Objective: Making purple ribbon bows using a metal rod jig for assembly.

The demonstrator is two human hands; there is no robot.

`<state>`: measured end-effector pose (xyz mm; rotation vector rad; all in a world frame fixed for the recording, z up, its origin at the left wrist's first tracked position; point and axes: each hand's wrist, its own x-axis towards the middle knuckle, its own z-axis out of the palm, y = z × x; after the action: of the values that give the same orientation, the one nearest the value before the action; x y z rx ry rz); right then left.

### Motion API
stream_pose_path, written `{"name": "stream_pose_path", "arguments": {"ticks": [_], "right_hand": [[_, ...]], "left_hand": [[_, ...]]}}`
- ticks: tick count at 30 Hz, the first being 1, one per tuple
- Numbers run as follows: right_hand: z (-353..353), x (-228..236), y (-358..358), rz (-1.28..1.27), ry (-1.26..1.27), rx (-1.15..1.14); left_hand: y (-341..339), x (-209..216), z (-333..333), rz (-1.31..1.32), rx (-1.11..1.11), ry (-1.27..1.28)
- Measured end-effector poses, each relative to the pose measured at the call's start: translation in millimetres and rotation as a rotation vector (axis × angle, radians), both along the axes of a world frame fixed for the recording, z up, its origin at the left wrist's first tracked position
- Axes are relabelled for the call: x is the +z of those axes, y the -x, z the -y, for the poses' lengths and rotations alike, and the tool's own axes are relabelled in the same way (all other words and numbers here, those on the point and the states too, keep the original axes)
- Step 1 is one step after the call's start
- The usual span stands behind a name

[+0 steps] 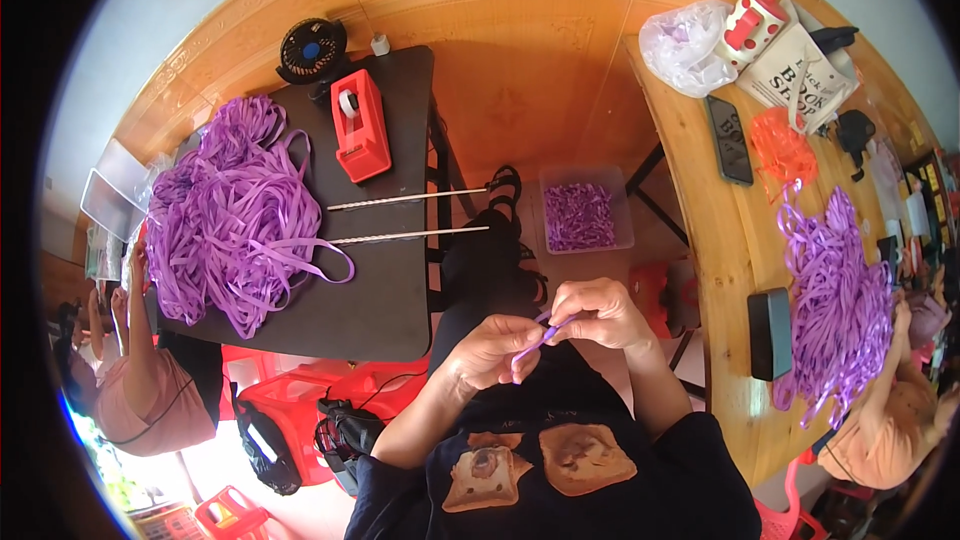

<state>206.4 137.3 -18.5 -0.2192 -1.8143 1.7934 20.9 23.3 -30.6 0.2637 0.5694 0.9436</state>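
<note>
Between my two hands, above my lap, is a short piece of purple ribbon (548, 334). My left hand (496, 348) pinches it from the left, its thumb and fingers pressed together. From the right, my right hand (600, 314) grips the same ribbon with its fingertips, close to the left ones. A short end of the ribbon hangs below the left fingertips. On the dark table to my left lies a big loose heap of purple ribbon (235, 230). Two thin whitish rods (420, 235) stick out over that table's edge toward me.
A red tape dispenser (362, 130) and a black fan (312, 52) stand on the dark table (380, 315). A clear bin of purple pieces (588, 248) sits on the floor. The wooden table (735, 240) carries a phone (729, 140), a dark box (769, 334) and more ribbon (838, 310). People sit at both sides.
</note>
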Motion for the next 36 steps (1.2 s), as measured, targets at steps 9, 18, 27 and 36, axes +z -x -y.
{"name": "stream_pose_path", "arguments": {"ticks": [9, 18, 27, 36], "right_hand": [[0.5, 10.1, 5.6, -0.024, -0.219, 0.020], [12.1, 15.9, 12.5, -0.009, -0.291, 0.006], [27.2, 24.6, 15.3, -0.013, -0.458, -0.119], [38.2, 30.8, 10.6, 0.062, -0.442, -0.222]], "left_hand": [[6.2, 2.2, 5.0, 0.034, -0.064, -0.011], [10.5, -0.3, 8.5, 0.181, -0.102, -0.072], [-0.4, 13.5, 22.2, 0.018, 0.107, -0.115], [-14.9, 31.4, 26.3, -1.532, 0.455, -1.209]]}}
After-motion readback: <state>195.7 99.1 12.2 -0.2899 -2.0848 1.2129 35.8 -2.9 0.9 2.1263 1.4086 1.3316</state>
